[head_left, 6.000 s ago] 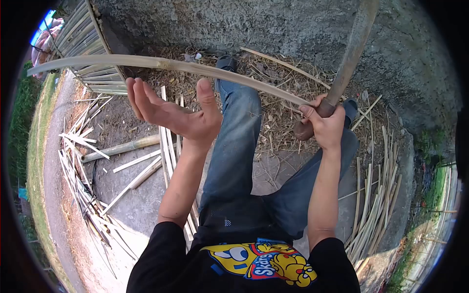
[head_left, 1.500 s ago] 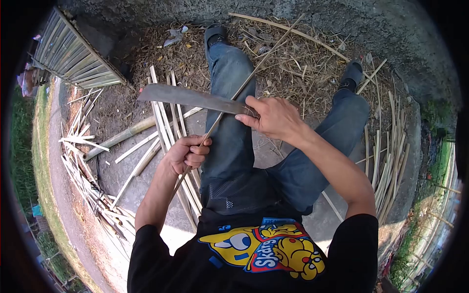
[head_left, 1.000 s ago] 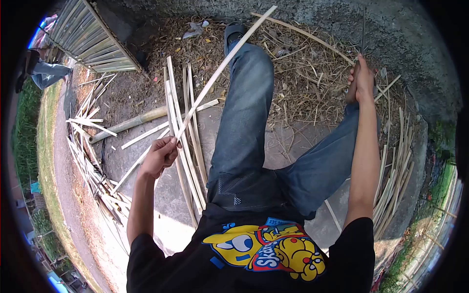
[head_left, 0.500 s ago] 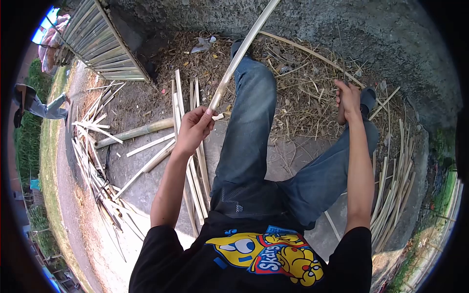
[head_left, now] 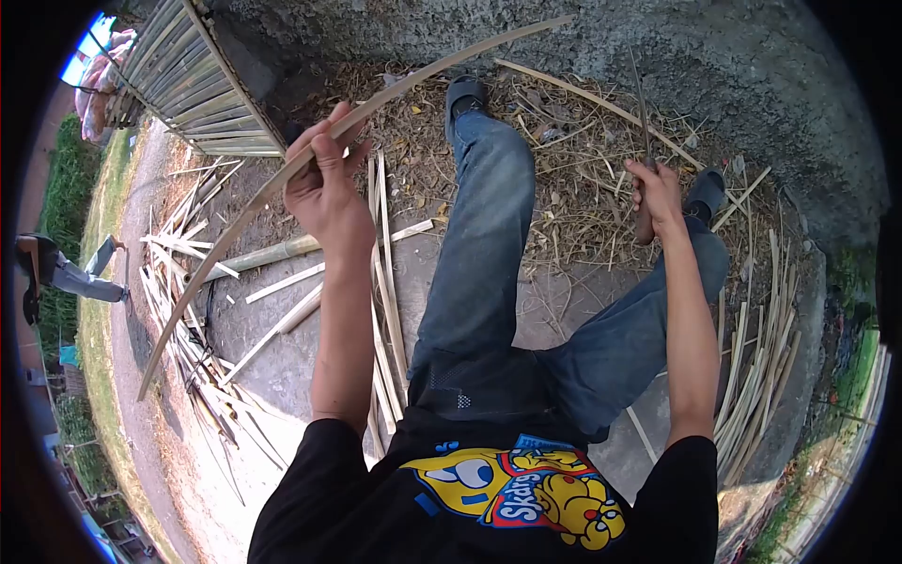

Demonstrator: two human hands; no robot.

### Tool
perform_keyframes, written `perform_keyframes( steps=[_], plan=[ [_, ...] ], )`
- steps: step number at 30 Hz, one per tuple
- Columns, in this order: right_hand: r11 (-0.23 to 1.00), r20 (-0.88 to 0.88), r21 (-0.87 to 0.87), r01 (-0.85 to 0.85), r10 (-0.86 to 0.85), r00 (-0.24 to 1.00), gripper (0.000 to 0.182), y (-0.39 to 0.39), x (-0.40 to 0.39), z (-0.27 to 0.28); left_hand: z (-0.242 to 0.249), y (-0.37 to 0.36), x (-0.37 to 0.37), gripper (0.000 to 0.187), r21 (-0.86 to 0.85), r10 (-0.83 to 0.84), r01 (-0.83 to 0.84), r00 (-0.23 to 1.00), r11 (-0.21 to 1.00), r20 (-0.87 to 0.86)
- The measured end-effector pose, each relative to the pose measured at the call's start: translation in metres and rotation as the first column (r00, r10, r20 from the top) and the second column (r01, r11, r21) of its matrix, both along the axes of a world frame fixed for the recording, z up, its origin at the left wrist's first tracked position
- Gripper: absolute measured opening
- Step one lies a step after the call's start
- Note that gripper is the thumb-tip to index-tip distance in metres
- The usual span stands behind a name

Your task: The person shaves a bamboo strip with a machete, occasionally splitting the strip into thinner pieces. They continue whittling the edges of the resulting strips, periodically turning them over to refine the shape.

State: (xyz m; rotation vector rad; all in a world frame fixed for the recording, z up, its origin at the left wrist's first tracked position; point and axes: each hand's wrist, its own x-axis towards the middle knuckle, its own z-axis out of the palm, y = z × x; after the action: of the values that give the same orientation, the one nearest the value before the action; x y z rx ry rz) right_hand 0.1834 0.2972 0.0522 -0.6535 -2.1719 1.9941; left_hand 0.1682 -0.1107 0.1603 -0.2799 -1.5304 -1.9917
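My left hand (head_left: 331, 193) is closed on a long, thin bamboo strip (head_left: 413, 82), gripping it near its middle. The strip bows in a curve from the wall at the top down to the lower left. In my right hand (head_left: 660, 197) is a knife (head_left: 645, 226), held by its brown handle above my right foot. Its narrow dark blade points up toward the wall, seen nearly edge-on. The two hands are well apart, and the blade does not touch the strip.
Split bamboo strips (head_left: 174, 301) lie heaped on the left, with another bundle (head_left: 766, 357) on the right. A bamboo pole (head_left: 272, 252) rests on the ground. A slatted bamboo panel (head_left: 202, 85) leans at upper left. A person (head_left: 80, 277) walks on the path.
My left hand has moved up and left, and the strip has swung from upright to a long slanting curve. My right hand shifted slightly, tilting the knife. The walking person moved lower in view.
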Motion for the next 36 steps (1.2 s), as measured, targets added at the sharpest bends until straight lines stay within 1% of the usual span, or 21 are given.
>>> perform_keyframes(
  steps=[3,6,7,9,13,15,17,19,20,22,23,24,25,26,27,29,30,32,34,35,36],
  plan=[
    [0.992,-0.067,-0.121,-0.045,0.037,0.997,0.036,-0.017,0.002,0.006,-0.054,0.049,0.017,0.031,0.376,-0.334,0.235,0.916,0.896,0.223],
    [0.930,-0.239,-0.331,-0.158,0.079,0.968,0.039,-0.029,0.003,0.010,-0.087,0.097,0.039,0.029,0.558,-0.478,0.220,0.796,0.800,0.372],
    [0.930,-0.235,-0.330,-0.159,0.082,0.968,0.039,-0.028,0.002,0.009,-0.091,0.108,0.043,0.029,0.593,-0.508,0.220,0.775,0.775,0.376],
    [0.842,-0.341,-0.476,-0.253,0.088,0.936,0.037,-0.023,-0.001,0.009,-0.095,0.118,0.046,0.029,0.580,-0.531,0.250,0.756,0.775,0.384],
    [0.706,-0.386,-0.641,-0.300,0.041,0.921,0.029,-0.018,-0.006,0.010,-0.091,0.120,0.049,0.031,0.548,-0.601,0.330,0.666,0.769,0.442],
    [0.583,-0.307,-0.790,-0.189,-0.110,0.945,0.024,-0.011,-0.009,0.004,-0.094,0.123,0.053,0.034,0.586,-0.680,0.386,0.584,0.713,0.443],
    [0.554,-0.290,-0.818,-0.158,-0.158,0.944,0.021,-0.003,-0.012,-0.004,-0.084,0.123,0.059,0.037,0.580,-0.693,0.404,0.557,0.707,0.458],
    [0.557,-0.253,-0.827,-0.074,-0.250,0.934,0.017,0.004,-0.013,-0.004,-0.061,0.110,0.068,0.042,0.859,-0.917,0.333,0.051,0.389,0.395],
    [0.556,-0.251,-0.830,-0.054,-0.284,0.925,0.016,0.006,-0.012,-0.001,-0.052,0.100,0.076,0.047,0.844,-0.936,0.449,-0.042,0.294,0.349],
    [0.546,-0.279,-0.833,-0.082,-0.288,0.916,0.016,0.013,-0.010,-0.001,-0.029,0.073,0.090,0.039,0.382,-0.799,0.792,0.209,0.477,0.564],
    [0.533,-0.310,-0.838,-0.121,-0.282,0.908,0.016,0.015,-0.007,-0.001,-0.029,0.063,0.093,0.034,-0.138,-0.592,0.719,0.651,0.681,0.475],
    [0.546,-0.326,-0.828,-0.128,-0.284,0.902,0.018,0.014,-0.003,0.005,-0.025,0.044,0.079,0.037,-0.731,-0.248,0.244,0.963,0.637,0.106],
    [0.546,-0.318,-0.829,-0.117,-0.289,0.903,0.018,0.018,-0.002,0.002,-0.018,0.030,0.063,0.042,-0.907,-0.076,-0.102,0.987,0.408,-0.145],
    [0.552,-0.340,-0.823,-0.136,-0.285,0.896,0.019,0.022,-0.003,0.000,-0.018,0.016,0.054,0.039,-0.946,-0.026,-0.149,0.986,0.288,-0.163],
    [0.557,-0.365,-0.814,-0.162,-0.276,0.889,0.020,0.024,-0.005,0.000,-0.029,-0.005,0.048,0.039,-0.946,-0.023,-0.149,0.986,0.287,-0.163],
    [0.549,-0.349,-0.824,-0.141,-0.295,0.889,0.019,0.022,-0.006,0.001,-0.068,-0.044,0.039,0.030,-0.917,-0.023,0.348,0.936,0.197,0.350],
    [0.568,-0.344,-0.813,-0.131,-0.287,0.894,0.020,0.023,-0.007,0.001,-0.072,-0.052,0.038,0.030,-0.919,-0.024,0.342,0.939,0.197,0.344],
    [0.587,-0.339,-0.801,-0.116,-0.286,0.896,0.021,0.022,-0.005,0.005,-0.074,-0.058,0.044,0.025,-0.741,-0.030,0.635,0.763,0.217,0.645],
    [0.759,-0.260,-0.650,0.041,-0.273,0.926,0.032,0.015,-0.005,0.010,-0.072,-0.055,0.051,0.024,-0.788,0.009,0.574,0.807,0.221,0.590],
    [0.762,-0.263,-0.647,0.036,-0.267,0.927,0.032,0.008,-0.005,0.012,-0.070,-0.052,0.054,0.024,-0.832,0.052,0.507,0.847,0.225,0.530],
    [0.789,-0.158,-0.581,0.202,-0.353,0.922,0.034,0.000,-0.004,0.014,-0.076,-0.051,0.054,0.022,-0.827,0.062,0.467,0.859,0.314,0.508]
  ],
)
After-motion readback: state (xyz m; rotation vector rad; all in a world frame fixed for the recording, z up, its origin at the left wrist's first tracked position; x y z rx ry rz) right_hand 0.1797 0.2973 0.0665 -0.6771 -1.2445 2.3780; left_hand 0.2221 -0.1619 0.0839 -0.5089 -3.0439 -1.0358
